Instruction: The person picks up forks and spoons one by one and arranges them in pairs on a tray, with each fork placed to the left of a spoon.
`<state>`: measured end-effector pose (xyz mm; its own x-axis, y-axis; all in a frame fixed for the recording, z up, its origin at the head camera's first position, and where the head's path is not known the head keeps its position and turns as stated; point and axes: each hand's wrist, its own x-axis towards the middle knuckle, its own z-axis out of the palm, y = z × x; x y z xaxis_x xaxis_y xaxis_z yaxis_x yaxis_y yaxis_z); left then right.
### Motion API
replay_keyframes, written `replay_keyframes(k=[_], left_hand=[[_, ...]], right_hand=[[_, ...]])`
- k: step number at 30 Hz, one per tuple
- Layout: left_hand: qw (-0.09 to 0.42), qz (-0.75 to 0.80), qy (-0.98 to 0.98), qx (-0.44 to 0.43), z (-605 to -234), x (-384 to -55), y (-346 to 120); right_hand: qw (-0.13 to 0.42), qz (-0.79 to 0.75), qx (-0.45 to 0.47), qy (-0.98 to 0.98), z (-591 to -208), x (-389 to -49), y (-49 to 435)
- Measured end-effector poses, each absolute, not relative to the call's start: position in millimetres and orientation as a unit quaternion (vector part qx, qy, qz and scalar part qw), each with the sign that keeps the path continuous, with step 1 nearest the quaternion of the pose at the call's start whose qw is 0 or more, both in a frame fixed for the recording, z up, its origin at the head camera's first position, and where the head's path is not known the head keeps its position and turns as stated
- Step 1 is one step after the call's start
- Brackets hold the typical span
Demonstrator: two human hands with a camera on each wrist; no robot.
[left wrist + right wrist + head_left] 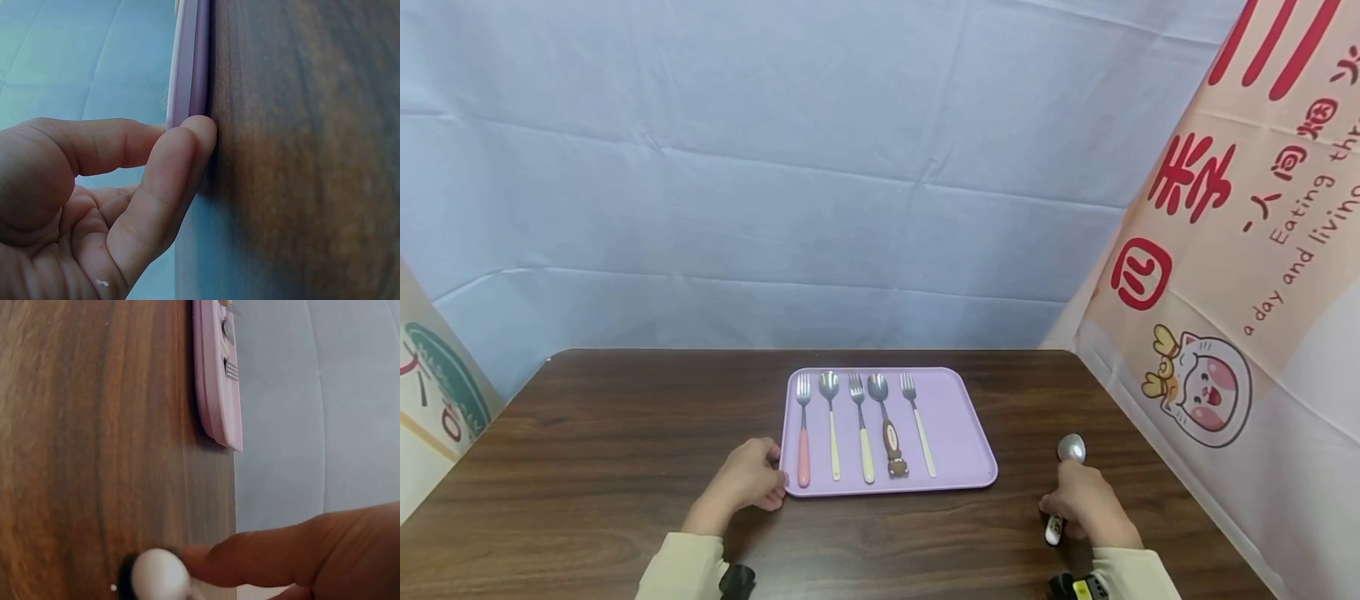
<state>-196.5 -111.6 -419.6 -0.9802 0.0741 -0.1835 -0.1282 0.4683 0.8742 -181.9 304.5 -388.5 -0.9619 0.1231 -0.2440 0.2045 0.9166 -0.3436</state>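
Note:
A pale purple tray [955, 433] lies on the table, its left front corner pinched between the thumb and fingers of my left hand [748, 477]. On it, side by side, are a pink-handled fork [803, 458], a slim cream-handled spoon [834, 446], a yellow-handled fork [867, 454], a spoon with a brown bear handle [892, 446] and a slim cream-handled fork [925, 442]. To the right of the tray, my right hand [1086, 500] grips a spoon [1071, 447] by its middle. The spoon's bowl points away from me; its white handle end [159, 575] shows below the fingers.
The dark wooden table [587, 467] extends on both sides of the tray. A pale blue cloth [775, 208] hangs behind it. Along the right side hangs a printed cloth [1262, 292] with red characters and a cartoon cat.

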Motion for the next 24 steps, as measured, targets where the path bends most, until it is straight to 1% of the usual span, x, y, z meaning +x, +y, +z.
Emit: replay_keyframes(k=[7,20,24], left_hand=[[0.098,0.518,0.85,-0.016,-420.2,-195.7,-111.2],[0.096,0.517,0.851,-0.016,-422.1,-197.1,-111.6],[0.096,0.516,0.851,-0.016,-421.6,-196.7,-111.7]], right_hand=[[0.08,-0.238,0.111,0.962,-394.0,-177.3,308.0],[0.081,-0.24,0.108,0.961,-393.6,-175.7,308.6],[0.072,-0.242,0.108,0.962,-393.1,-175.1,308.4]])
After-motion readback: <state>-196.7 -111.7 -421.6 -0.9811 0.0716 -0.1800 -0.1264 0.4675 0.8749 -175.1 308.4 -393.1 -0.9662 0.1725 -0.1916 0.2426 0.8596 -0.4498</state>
